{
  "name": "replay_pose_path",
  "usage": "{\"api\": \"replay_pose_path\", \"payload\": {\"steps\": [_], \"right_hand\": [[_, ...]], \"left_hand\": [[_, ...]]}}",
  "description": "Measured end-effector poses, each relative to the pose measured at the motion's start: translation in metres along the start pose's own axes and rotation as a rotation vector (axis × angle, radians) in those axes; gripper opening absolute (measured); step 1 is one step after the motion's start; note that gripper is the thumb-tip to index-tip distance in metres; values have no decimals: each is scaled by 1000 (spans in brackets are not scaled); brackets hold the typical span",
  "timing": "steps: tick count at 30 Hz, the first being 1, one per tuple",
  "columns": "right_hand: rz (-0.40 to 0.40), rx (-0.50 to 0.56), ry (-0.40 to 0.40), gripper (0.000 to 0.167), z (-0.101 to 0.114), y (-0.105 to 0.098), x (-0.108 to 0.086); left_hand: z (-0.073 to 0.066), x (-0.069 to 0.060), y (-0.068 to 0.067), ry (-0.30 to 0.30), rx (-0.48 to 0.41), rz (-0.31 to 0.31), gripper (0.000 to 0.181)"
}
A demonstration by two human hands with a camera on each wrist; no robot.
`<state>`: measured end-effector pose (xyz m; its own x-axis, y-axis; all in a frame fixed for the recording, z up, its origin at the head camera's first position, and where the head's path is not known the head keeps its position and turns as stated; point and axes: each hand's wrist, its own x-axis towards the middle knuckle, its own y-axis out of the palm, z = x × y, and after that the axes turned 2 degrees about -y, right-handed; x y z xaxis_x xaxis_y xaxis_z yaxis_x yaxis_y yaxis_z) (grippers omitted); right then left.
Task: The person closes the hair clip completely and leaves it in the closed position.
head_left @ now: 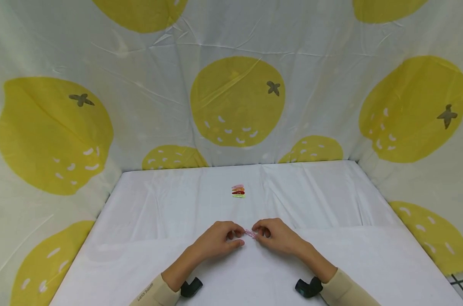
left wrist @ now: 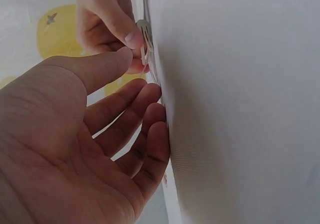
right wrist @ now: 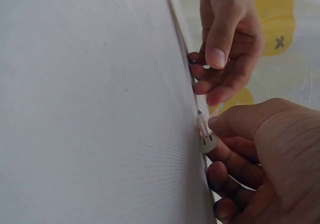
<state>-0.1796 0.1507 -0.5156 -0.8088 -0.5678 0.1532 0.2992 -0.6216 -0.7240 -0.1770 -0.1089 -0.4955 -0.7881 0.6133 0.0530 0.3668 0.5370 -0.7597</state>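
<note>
White-covered table [head_left: 369,259]. Right hand [head_left: 278,236] pinches 1 pink hair clip [head_left: 250,233]; left hand [head_left: 218,239] near it, fingers loosely curved; coloured clips [head_left: 238,192] beyond.

Pink slotted hair clip [head_left: 250,233], pinched in right hand [head_left: 276,236], tip toward left hand [head_left: 218,240].

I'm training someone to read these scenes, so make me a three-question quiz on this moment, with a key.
1. Which hand pinches a pink clip?
A) left hand
B) right hand
C) neither

2. True or false: the group of loose clips lies nearer the person than that pinched clip.

3. Fill in: in the group, between the orange clip and the yellow-green clip lies a ____ clip.

Key:
1. B
2. False; the group lies farther away.
3. red
</note>
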Motion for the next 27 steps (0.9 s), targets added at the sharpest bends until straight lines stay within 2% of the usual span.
{"api": "replay_pose_path", "payload": {"steps": [9,18,27], "right_hand": [[-3,13,13,4,2,-1,0],[15,-11,39,6,3,-2,-2],[-16,-25,14,7,4,-3,-3]], "left_hand": [[-1,-2,-3,-13,-18,26,27],[2,-1,-2,-7,-12,28,27],[2,0,-1,0,7,19,26]]}}
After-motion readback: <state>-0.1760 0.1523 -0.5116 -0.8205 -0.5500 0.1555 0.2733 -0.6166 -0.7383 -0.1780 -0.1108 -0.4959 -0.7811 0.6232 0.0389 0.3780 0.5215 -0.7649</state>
